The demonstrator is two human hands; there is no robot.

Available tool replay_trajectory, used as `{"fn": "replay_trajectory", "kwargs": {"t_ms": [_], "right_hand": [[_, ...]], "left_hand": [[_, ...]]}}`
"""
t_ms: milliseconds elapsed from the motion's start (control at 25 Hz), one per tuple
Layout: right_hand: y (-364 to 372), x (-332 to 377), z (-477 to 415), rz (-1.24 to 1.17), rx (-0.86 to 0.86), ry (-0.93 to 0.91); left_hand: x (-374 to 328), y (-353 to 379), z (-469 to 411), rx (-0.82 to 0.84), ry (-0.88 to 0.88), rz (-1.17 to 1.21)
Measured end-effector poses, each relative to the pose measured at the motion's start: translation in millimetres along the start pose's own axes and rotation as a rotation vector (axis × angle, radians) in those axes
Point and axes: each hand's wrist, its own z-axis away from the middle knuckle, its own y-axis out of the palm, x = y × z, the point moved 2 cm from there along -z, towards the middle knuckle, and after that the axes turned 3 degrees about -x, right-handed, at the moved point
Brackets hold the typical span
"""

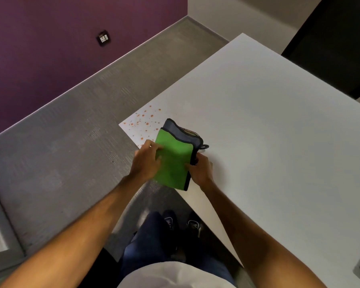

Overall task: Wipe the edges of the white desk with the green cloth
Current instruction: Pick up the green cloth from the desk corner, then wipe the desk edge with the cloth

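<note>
A folded green cloth (174,161) with a grey underside and black trim is held over the near-left edge of the white desk (268,132). My left hand (147,161) grips its left side, out past the desk edge. My right hand (201,168) pinches its right black-trimmed edge above the desk top. Orange spots (143,121) are scattered on the desk's left corner, just beyond the cloth.
Grey carpet (71,142) lies to the left of the desk, ending at a purple wall with a socket (103,38). My legs and shoes (181,223) stand close to the desk's near edge. A dark panel (341,38) rises behind the desk's far right.
</note>
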Motion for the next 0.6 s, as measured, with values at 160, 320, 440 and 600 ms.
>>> {"fn": "replay_trajectory", "kwargs": {"t_ms": [160, 320, 440, 600], "right_hand": [[23, 7, -30, -0.042, 0.019, 0.062], [40, 7, -50, -0.061, 0.047, 0.131], [45, -2, -59, 0.009, 0.054, 0.226], [43, -21, -63, 0.007, -0.234, 0.381]], "left_hand": [[16, 1, -38, 0.117, 0.002, -0.098], [39, 13, -74, 0.221, 0.091, -0.159], [61, 30, -98, 0.350, 0.139, -0.244], [70, 55, -104, 0.373, 0.444, -0.381]]}}
